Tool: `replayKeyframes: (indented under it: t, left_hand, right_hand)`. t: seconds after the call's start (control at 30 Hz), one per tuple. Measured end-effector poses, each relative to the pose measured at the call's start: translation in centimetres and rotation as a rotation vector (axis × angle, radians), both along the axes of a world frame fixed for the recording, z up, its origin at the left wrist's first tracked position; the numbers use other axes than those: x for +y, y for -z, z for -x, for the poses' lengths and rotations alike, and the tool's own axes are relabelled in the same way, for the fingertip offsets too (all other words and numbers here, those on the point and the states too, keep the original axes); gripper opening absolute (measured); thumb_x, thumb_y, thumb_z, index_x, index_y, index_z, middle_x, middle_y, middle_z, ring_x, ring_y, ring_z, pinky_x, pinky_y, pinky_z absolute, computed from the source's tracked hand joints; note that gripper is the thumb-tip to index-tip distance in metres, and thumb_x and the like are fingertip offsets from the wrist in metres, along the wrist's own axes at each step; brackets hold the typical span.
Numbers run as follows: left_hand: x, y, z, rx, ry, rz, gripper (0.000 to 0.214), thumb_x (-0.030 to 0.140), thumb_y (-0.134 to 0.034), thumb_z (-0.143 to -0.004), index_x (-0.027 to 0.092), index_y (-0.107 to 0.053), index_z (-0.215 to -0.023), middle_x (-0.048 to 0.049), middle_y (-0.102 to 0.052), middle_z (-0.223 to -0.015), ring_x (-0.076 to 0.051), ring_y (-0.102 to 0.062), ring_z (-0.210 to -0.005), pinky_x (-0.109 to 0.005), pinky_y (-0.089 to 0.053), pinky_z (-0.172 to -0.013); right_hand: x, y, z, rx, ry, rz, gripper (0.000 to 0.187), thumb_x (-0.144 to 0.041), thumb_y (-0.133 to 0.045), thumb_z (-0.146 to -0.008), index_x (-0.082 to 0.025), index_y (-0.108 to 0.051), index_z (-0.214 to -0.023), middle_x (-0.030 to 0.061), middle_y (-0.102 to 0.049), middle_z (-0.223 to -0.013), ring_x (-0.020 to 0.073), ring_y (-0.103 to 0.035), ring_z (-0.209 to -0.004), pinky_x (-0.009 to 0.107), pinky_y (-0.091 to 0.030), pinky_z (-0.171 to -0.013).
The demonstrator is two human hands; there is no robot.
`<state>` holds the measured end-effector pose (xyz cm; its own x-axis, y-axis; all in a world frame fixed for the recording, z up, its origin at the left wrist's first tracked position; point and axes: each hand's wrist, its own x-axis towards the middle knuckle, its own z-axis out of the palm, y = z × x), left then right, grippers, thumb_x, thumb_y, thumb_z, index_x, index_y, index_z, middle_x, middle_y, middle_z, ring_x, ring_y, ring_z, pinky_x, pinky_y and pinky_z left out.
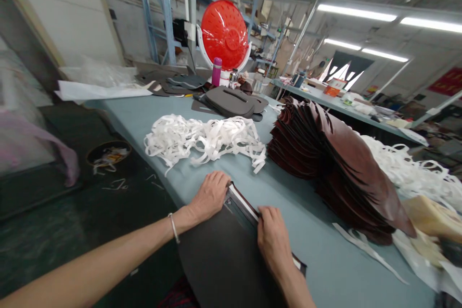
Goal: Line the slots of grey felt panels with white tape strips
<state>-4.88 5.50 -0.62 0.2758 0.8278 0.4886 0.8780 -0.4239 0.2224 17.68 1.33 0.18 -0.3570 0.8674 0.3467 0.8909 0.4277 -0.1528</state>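
Where the blue-grey desk (310, 231) ends nearest the camera, a dark leather panel (220, 260) overhangs the edge, with a white strip (244, 203) along its upper border. The left hand (211, 195) grips the panel's corner, fingers curled together. The right hand (272, 240) rests on the strip with fingers bunched; I cannot tell whether they pinch it. A stack of brown leather pieces (335, 168) stands nearby.

matt dark leather piece (220, 250), glossy brown leather stack (335, 163), white paper strips (205, 139), smooth blue-grey tabletop (310, 231)

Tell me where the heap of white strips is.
The heap of white strips sits centre-frame in the head view, left of the brown leather stack and just beyond the left hand.
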Motion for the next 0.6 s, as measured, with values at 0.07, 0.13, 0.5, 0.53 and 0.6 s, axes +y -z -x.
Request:
replayKeyframes:
  t: [0.07,0.13,0.5,0.53,0.6]
  left_hand:
    - [0.1,0.0,0.1,0.01,0.078,0.013,0.037,0.006,-0.04,-0.085,0.016,-0.051,-0.119,-0.0113,-0.056,-0.118,-0.025,-0.046,-0.113,-0.041,-0.038,-0.095]
    - [0.2,0.1,0.2,0.032,0.197,0.041,0.047,0.003,-0.04,-0.083,0.02,-0.049,-0.126,-0.0087,-0.055,-0.126,-0.024,-0.04,-0.125,-0.041,-0.034,-0.1]
    - [1.0,0.9,0.1,0.06,0.293,0.065,0.037,0.006,-0.038,-0.088,0.024,-0.059,-0.114,-0.005,-0.066,-0.112,-0.026,-0.042,-0.128,-0.049,-0.029,-0.099]
    - [1.0,0.8,0.0,0.061,0.291,0.066,0.037,0.006,-0.037,-0.088,0.024,-0.059,-0.113,-0.0049,-0.066,-0.112,-0.026,-0.042,-0.128,-0.049,-0.028,-0.099]
    - [0.9,0.7,0.0,0.055,0.284,0.062,0.036,0.006,-0.037,-0.089,0.023,-0.06,-0.111,-0.0057,-0.066,-0.111,-0.026,-0.042,-0.127,-0.049,-0.029,-0.1]
  right_hand:
    - [1.5,0.1,3.3,-0.025,0.006,0.016,0.033,-0.001,-0.042,-0.083,-0.013,-0.057,-0.11,0.0099,-0.06,-0.097,0.0216,-0.051,-0.089,0.032,-0.042,-0.075]
    - [2.4,0.1,5.9,-0.067,0.021,0.029,0.032,-0.001,-0.042,-0.083,-0.013,-0.058,-0.108,0.0107,-0.06,-0.098,0.0225,-0.051,-0.089,0.033,-0.042,-0.074]
    - [-4.5,0.1,-0.3,-0.259,0.113,0.045,0.028,-0.003,-0.047,-0.084,-0.011,-0.06,-0.108,0.0122,-0.06,-0.1,0.0242,-0.051,-0.091,0.036,-0.044,-0.077]
    - [-5.7,0.4,-1.9,-0.258,0.116,0.018,0.03,-0.003,-0.046,-0.085,-0.011,-0.059,-0.11,0.0125,-0.06,-0.102,0.0241,-0.051,-0.092,0.036,-0.044,-0.077]
    - [-7.6,1.1,-4.6,-0.244,0.113,-0.051,0.034,-0.004,-0.043,-0.086,-0.014,-0.057,-0.115,0.0123,-0.059,-0.109,0.0243,-0.051,-0.098,0.036,-0.044,-0.082]
